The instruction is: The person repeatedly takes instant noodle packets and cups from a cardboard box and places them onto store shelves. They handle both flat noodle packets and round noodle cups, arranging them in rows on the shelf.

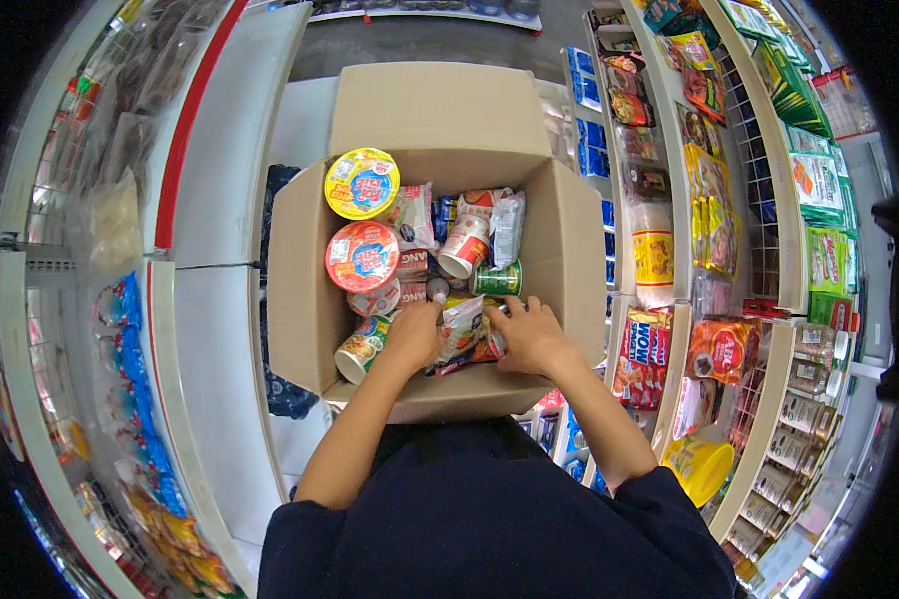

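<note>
Before me an open cardboard box (584, 247) holds packaged food. My left hand (417, 337) is inside it, at the left edge of a printed plastic food packet (462, 322); its fingertips are partly hidden, so its grip is unclear. My right hand (526, 333) reaches in at the packet's right, with fingers bent over a can-like item (497, 341). A yellow-lidded instant noodle cup (362, 183) and a red-lidded one (362, 255) stand at the left. Nearer me a paper cup (359, 352) lies tilted. Further in are a white-and-red cup (464, 245), a green can (497, 278) and a silver pouch (507, 228).
The box's flaps are folded outwards, the far flap (434, 105) standing beyond it. Shelves flank both sides: a white shelf (221, 142) at the left, shelves with noodle packs (644, 352) and spice jars (801, 414) at the right. A yellow tub (700, 468) stands near my right elbow.
</note>
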`<state>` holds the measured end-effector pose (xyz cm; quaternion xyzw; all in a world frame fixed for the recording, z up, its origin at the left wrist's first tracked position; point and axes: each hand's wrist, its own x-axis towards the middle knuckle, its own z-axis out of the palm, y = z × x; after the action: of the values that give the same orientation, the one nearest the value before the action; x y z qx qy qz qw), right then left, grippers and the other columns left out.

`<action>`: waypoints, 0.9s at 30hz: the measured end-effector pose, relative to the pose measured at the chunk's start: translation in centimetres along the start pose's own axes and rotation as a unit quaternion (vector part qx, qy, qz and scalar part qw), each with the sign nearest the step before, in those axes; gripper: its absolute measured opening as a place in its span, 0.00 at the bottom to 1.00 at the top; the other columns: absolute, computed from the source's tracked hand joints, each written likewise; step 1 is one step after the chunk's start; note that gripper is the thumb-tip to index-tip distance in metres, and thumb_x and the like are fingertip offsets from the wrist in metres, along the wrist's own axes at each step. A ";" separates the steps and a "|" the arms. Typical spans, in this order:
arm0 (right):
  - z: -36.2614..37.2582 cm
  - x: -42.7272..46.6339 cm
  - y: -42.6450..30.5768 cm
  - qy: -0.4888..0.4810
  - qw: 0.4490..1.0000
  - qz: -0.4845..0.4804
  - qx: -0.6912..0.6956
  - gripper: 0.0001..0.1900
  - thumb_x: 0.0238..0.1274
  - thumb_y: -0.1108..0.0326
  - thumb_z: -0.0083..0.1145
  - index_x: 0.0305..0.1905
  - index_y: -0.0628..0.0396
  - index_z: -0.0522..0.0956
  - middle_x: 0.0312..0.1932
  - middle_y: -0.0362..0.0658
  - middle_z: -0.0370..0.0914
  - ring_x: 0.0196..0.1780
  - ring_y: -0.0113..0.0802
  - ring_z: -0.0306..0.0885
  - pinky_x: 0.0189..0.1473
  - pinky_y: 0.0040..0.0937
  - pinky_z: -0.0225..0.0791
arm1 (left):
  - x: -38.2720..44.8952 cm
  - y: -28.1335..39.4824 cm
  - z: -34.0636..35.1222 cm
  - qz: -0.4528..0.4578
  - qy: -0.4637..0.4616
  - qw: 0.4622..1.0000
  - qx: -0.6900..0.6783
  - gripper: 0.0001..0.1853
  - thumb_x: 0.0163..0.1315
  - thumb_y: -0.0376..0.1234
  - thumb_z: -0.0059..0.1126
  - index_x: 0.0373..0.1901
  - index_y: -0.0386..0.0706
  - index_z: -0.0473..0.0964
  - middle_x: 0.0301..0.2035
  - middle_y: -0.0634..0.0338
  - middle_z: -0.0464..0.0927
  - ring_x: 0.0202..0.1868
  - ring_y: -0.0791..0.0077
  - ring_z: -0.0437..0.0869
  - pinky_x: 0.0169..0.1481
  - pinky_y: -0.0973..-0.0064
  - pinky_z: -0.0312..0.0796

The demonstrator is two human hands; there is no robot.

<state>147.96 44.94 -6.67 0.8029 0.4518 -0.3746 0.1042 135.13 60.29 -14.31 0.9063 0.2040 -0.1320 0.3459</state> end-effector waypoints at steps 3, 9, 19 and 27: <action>0.4 1.3 0.6 -0.014 1.000 -0.012 -0.004 0.45 0.43 0.51 0.73 0.69 0.47 0.64 0.63 0.56 0.68 0.62 0.56 0.68 0.62 0.48 0.66 | -2.7 0.2 -2.0 0.003 0.031 0.992 -0.121 0.12 0.57 0.30 0.58 0.42 0.34 0.75 0.39 0.40 0.79 0.43 0.48 0.82 0.50 0.57 0.73; -2.3 7.4 3.6 0.207 0.971 0.042 0.113 0.34 0.57 0.54 0.66 0.66 0.49 0.66 0.48 0.64 0.73 0.47 0.62 0.77 0.49 0.51 0.73 | -6.2 -0.1 -3.0 -0.044 0.140 0.886 -0.439 0.07 0.66 0.30 0.54 0.39 0.34 0.71 0.37 0.53 0.80 0.42 0.69 0.80 0.47 0.73 0.71; -2.8 10.5 5.7 0.338 0.932 0.119 0.046 0.17 0.57 0.72 0.55 0.53 0.54 0.72 0.43 0.62 0.73 0.44 0.60 0.79 0.44 0.52 0.74 | -7.6 -1.2 -4.7 -0.084 0.151 0.740 -0.649 0.04 0.71 0.31 0.50 0.42 0.41 0.70 0.37 0.67 0.75 0.38 0.86 0.73 0.43 0.82 0.69; -6.4 3.6 4.6 0.294 0.943 -0.015 0.156 0.29 0.53 0.76 0.56 0.62 0.47 0.64 0.41 0.59 0.77 0.47 0.60 0.76 0.48 0.52 0.69 | -7.6 -1.4 -6.5 -0.074 0.140 0.761 -0.630 0.04 0.72 0.32 0.49 0.44 0.45 0.70 0.42 0.65 0.77 0.44 0.81 0.78 0.50 0.76 0.73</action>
<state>156.06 47.86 -5.51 0.8767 0.4104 -0.1888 -0.1656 128.42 63.56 -7.51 0.4749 0.3536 0.1296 0.7954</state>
